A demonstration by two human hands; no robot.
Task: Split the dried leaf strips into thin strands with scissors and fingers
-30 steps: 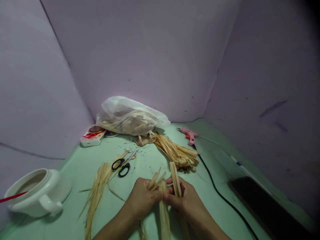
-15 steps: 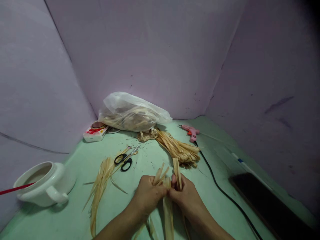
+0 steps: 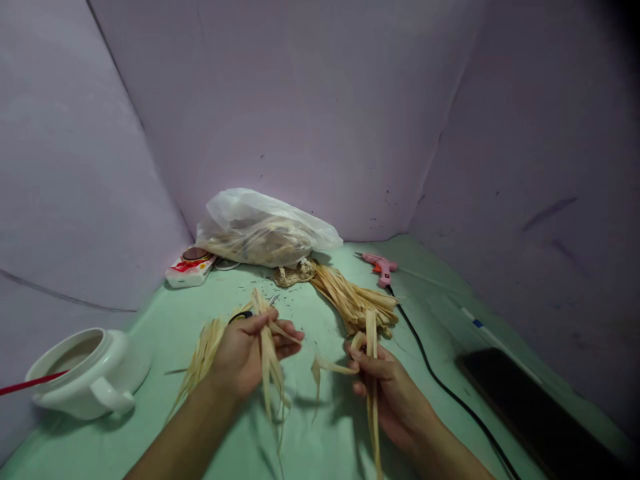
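Observation:
Pale dried fibre strips hang from my left hand, which is closed on them with the thumb on top. On the other side, my right hand pinches further dried fibre strips; one thin curled piece sticks out leftward from its fingertips. The two hands are apart, raised over the green tabletop. Just behind my left hand lie scissors, mostly hidden by it. A loose pile of strips rests left of that hand. Beyond my right hand is a thick bundle of dried strips.
A clear plastic bag with fibre inside sits against the back wall, beside a braided piece. A pink glue gun trails a black cord. A white pot stands left, a dark phone-like slab right. A tissue pack lies back left.
My hands have moved apart from their meeting point. The left has gone left and forward with some strips, now covering the scissors; the right has shifted slightly right with others.

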